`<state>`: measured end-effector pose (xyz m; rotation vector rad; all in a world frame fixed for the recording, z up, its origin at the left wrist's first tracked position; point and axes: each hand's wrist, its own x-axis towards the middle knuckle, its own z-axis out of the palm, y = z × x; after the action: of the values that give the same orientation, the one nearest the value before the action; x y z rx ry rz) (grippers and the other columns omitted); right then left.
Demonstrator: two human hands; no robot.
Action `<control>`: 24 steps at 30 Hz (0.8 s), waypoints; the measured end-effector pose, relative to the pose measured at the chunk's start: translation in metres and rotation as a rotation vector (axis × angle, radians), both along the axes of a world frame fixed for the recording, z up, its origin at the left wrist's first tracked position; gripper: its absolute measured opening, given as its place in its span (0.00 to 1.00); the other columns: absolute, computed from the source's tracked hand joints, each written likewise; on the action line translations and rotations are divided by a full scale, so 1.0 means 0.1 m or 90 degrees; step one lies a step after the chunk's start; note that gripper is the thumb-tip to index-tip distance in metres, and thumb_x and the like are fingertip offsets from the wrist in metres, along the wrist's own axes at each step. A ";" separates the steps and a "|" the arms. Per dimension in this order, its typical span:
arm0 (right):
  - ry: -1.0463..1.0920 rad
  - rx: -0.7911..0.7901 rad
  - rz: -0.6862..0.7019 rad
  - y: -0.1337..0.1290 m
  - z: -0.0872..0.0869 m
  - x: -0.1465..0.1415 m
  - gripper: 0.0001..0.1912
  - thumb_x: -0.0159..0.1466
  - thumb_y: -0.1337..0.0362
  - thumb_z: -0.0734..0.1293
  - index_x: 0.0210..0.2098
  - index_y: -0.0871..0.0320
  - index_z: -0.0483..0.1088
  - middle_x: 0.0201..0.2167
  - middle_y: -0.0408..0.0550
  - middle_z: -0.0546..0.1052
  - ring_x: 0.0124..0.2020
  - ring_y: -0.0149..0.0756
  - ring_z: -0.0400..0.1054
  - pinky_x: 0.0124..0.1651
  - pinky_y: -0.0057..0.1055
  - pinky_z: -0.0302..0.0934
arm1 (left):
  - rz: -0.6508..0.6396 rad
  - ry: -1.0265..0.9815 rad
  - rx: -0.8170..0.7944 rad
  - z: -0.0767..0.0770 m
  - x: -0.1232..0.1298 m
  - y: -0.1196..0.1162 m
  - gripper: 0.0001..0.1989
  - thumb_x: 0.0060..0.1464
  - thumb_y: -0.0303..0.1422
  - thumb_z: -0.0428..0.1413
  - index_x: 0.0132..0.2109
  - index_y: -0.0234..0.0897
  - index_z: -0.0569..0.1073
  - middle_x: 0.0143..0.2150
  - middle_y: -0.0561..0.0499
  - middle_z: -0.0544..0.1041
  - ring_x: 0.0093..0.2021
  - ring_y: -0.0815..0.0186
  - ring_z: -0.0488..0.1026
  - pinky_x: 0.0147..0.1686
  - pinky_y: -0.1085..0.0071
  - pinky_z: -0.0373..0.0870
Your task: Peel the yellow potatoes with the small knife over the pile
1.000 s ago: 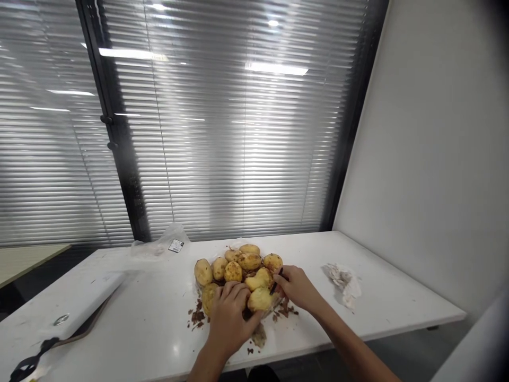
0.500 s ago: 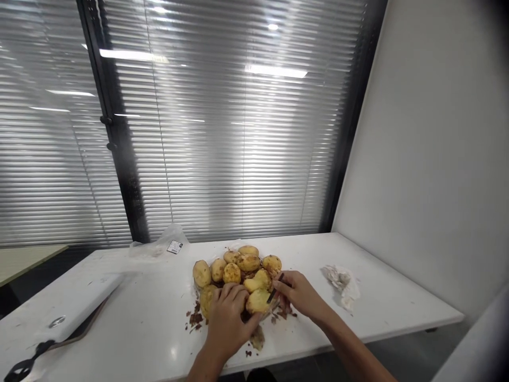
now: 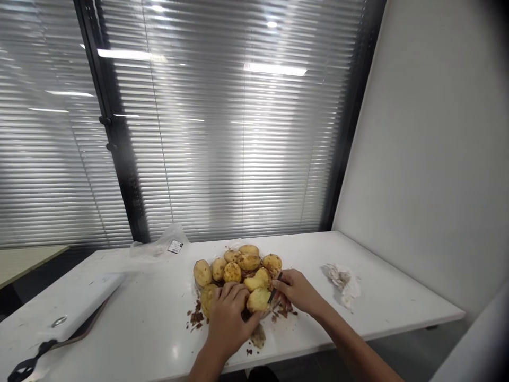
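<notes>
Your left hand [image 3: 227, 318] clasps a firm, slippery, pale-yellow peeled potato [image 3: 258, 300] at twelve o'clock, best held round its middle; your right hand [image 3: 298, 291] pinches a black knife [image 3: 275, 286] against it.

Glossy white tabletop [image 3: 397, 297]; rough potato skins [image 3: 202, 273]

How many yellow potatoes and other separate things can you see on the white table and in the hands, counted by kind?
Yellow potatoes: 10 visible
Slim black-handled peeling tool: 1
Crumpled white paper tissue: 1
Clear plastic bag: 1
Flat white case: 1
Total: 14
</notes>
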<state>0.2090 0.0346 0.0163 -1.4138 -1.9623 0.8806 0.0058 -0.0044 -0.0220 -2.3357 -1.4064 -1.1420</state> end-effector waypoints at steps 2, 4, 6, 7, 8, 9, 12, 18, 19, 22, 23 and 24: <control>-0.025 0.034 -0.015 -0.03 0.07 -0.03 0.15 0.63 0.66 0.59 0.21 0.57 0.65 0.14 0.41 0.71 0.17 0.32 0.67 0.25 0.26 0.59 | -0.002 0.001 -0.003 0.00 0.00 0.00 0.15 0.46 0.39 0.64 0.40 0.40 0.72 0.43 0.48 0.78 0.45 0.54 0.71 0.42 0.58 0.63; -0.051 0.076 -0.036 -0.04 0.14 -0.05 0.13 0.61 0.69 0.61 0.20 0.57 0.64 0.18 0.43 0.73 0.24 0.35 0.70 0.30 0.27 0.59 | -0.002 0.002 -0.005 0.01 0.00 0.00 0.15 0.46 0.39 0.64 0.40 0.40 0.72 0.43 0.49 0.78 0.45 0.53 0.71 0.42 0.58 0.62; -0.070 0.111 -0.069 -0.03 0.20 -0.06 0.12 0.61 0.70 0.62 0.21 0.57 0.64 0.23 0.47 0.75 0.30 0.38 0.71 0.33 0.29 0.58 | -0.001 0.002 -0.004 0.02 -0.01 -0.01 0.14 0.46 0.38 0.63 0.40 0.40 0.72 0.42 0.49 0.78 0.45 0.53 0.71 0.42 0.57 0.63; -0.075 0.120 -0.083 -0.02 0.22 -0.05 0.12 0.61 0.70 0.61 0.21 0.57 0.63 0.25 0.49 0.75 0.31 0.40 0.71 0.34 0.29 0.58 | 0.000 0.002 -0.002 0.02 -0.01 -0.01 0.14 0.47 0.38 0.63 0.40 0.40 0.72 0.42 0.49 0.78 0.45 0.53 0.71 0.42 0.57 0.63; -0.076 0.122 -0.089 -0.01 0.24 -0.04 0.12 0.61 0.70 0.61 0.22 0.57 0.63 0.25 0.49 0.76 0.31 0.40 0.71 0.33 0.30 0.58 | -0.001 0.002 0.000 0.02 -0.01 -0.01 0.14 0.47 0.38 0.63 0.40 0.40 0.72 0.42 0.49 0.78 0.45 0.53 0.71 0.42 0.57 0.63; -0.073 0.116 -0.084 -0.01 0.25 -0.04 0.12 0.62 0.70 0.60 0.22 0.57 0.64 0.24 0.49 0.76 0.29 0.39 0.71 0.32 0.29 0.58 | -0.003 0.001 0.003 0.02 -0.01 -0.01 0.14 0.46 0.38 0.63 0.40 0.40 0.72 0.42 0.49 0.78 0.45 0.53 0.71 0.42 0.58 0.63; -0.049 0.075 -0.026 -0.02 0.24 -0.04 0.13 0.64 0.68 0.59 0.23 0.57 0.66 0.19 0.43 0.75 0.19 0.33 0.68 0.25 0.26 0.58 | -0.009 0.003 0.007 0.01 -0.02 -0.01 0.13 0.46 0.38 0.63 0.39 0.41 0.72 0.42 0.49 0.78 0.44 0.53 0.72 0.42 0.58 0.63; -0.006 0.037 -0.005 -0.02 0.13 -0.10 0.14 0.63 0.70 0.59 0.20 0.57 0.65 0.16 0.42 0.73 0.15 0.30 0.66 0.23 0.24 0.59 | -0.001 -0.005 0.004 0.00 -0.01 -0.01 0.13 0.47 0.38 0.62 0.39 0.40 0.72 0.42 0.48 0.78 0.45 0.54 0.71 0.42 0.58 0.63; 0.000 0.030 -0.005 -0.01 0.11 -0.10 0.15 0.63 0.69 0.59 0.20 0.57 0.64 0.14 0.41 0.72 0.14 0.30 0.65 0.22 0.24 0.58 | 0.000 -0.006 0.002 0.00 0.00 -0.01 0.13 0.47 0.38 0.62 0.39 0.40 0.72 0.42 0.48 0.78 0.45 0.54 0.71 0.42 0.58 0.63; 0.015 0.020 -0.003 0.00 0.08 -0.09 0.15 0.64 0.68 0.59 0.21 0.56 0.63 0.13 0.39 0.70 0.13 0.29 0.63 0.20 0.24 0.57 | -0.004 -0.004 -0.005 0.01 0.00 -0.02 0.14 0.45 0.38 0.64 0.39 0.40 0.72 0.42 0.49 0.78 0.45 0.53 0.71 0.42 0.58 0.63; 0.019 0.020 -0.004 0.00 0.07 -0.08 0.14 0.64 0.67 0.59 0.22 0.56 0.63 0.14 0.39 0.71 0.13 0.29 0.63 0.20 0.24 0.57 | -0.004 -0.003 -0.007 0.01 0.00 -0.02 0.14 0.45 0.38 0.64 0.39 0.40 0.71 0.42 0.49 0.78 0.45 0.53 0.71 0.42 0.58 0.62; 0.021 0.022 -0.006 0.00 0.06 -0.08 0.14 0.64 0.67 0.59 0.22 0.56 0.63 0.15 0.39 0.71 0.13 0.29 0.63 0.20 0.24 0.57 | -0.004 -0.005 -0.009 0.01 0.00 -0.02 0.15 0.45 0.38 0.64 0.39 0.40 0.71 0.42 0.49 0.78 0.45 0.53 0.71 0.42 0.57 0.62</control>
<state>0.2014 0.0351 0.0219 -1.3795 -1.9364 0.8565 0.0060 -0.0067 -0.0207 -2.3487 -1.4159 -1.1473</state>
